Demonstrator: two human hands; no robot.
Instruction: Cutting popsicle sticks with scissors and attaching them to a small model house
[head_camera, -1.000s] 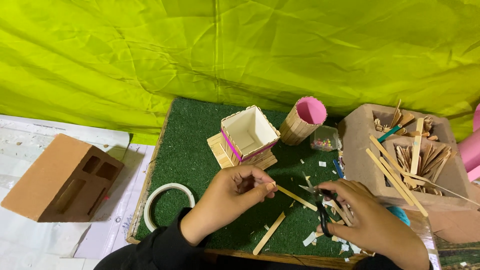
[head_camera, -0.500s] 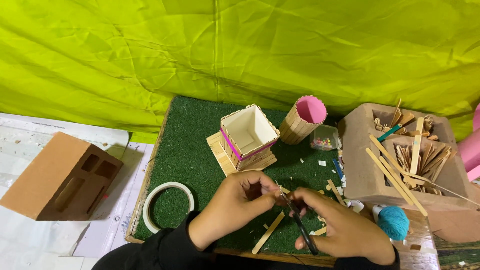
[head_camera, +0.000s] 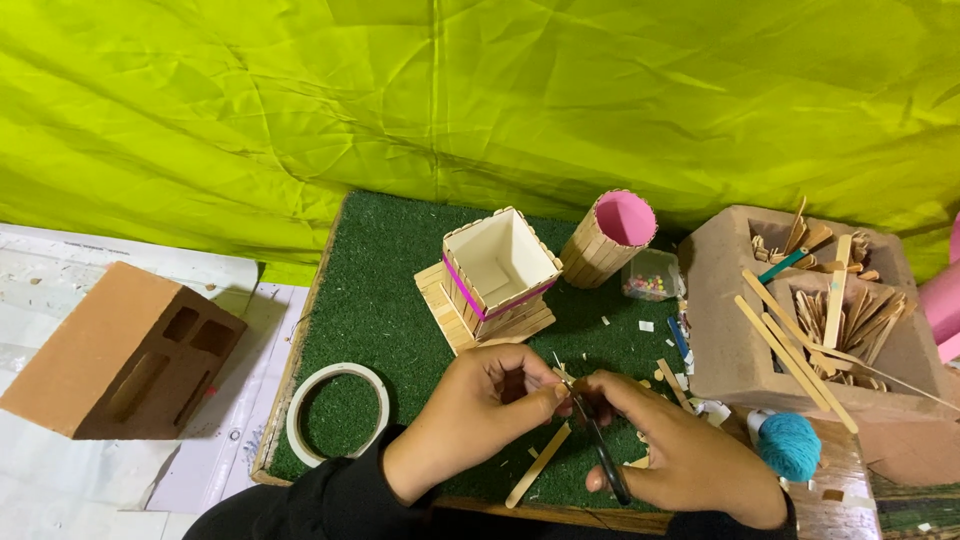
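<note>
Near the green mat's front edge, the left hand pinches a wooden stick piece — right hand fingers grip black scissors.

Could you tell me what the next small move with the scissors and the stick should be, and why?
Probably close the scissors to snip the craft stick. The left hand pinches the short stick right at the blades, the right hand grips the handles, and offcuts already litter the green mat, so a cut looks lined up.
</note>
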